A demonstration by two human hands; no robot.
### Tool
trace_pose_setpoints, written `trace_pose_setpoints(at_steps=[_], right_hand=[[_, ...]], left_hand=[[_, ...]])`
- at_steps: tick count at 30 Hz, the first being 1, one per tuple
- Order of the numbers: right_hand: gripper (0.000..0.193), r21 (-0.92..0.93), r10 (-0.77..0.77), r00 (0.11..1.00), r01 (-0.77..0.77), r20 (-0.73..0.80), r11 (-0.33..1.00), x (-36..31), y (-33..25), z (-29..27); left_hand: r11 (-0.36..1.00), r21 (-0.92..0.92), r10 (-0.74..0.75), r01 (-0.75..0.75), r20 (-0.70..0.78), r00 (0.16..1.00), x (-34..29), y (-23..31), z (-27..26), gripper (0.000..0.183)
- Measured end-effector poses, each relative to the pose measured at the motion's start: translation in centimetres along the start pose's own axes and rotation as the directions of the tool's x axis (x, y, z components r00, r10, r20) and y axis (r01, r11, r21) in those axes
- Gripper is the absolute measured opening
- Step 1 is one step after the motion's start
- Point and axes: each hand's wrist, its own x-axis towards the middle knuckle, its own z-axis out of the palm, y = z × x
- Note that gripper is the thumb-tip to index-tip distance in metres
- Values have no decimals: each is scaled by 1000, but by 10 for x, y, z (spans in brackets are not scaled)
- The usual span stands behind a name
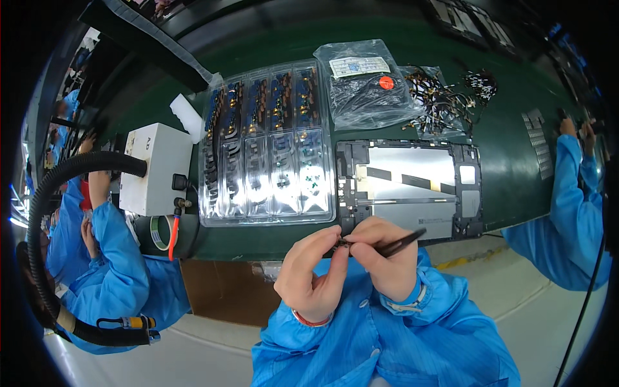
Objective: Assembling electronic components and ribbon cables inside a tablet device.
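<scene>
My left hand [308,274] is closed in a pinch on a small dark part [341,244], too small to make out fully. The fingertips of my right hand [392,263] meet it at the same part. A slim black tool, apparently tweezers [405,241], lies in my right hand and sticks out to the right. Both hands are over the table's near edge. Just beyond them lies an opened tablet [412,216] with silver battery plates and a black frame. Left of it sits a clear plastic tray [267,218] with several compartments of small parts.
A clear bag [361,103] and piles of small cables [442,103] lie beyond the tablet. At left stand a white box [151,184] with a black hose [84,161] and a tape roll [158,233]. A cardboard box [225,290] is below the table. Co-workers in blue sit on both sides.
</scene>
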Motion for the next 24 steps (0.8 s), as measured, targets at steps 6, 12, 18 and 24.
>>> trace_pose_setpoints(at_steps=[6, 12, 18, 24], right_hand=[[17, 4, -32, 999, 32, -41, 999, 1, 1, 0], [25, -375, -341, 936, 348, 88, 859, 3, -7, -1], [26, -500, -384, 907, 416, 171, 760, 8, -9, -2], [22, -430, -279, 951, 308, 131, 849, 9, -15, -4]], left_hand=[[985, 112, 133, -133, 2, 991, 5, -1, 0, 23], [926, 262, 260, -272, 80, 962, 9, 1, -5, 21], [925, 289, 224, -246, 105, 969, 15, 2, -8, 22], [902, 326, 236, -284, 179, 955, 34, 2, -15, 22]])
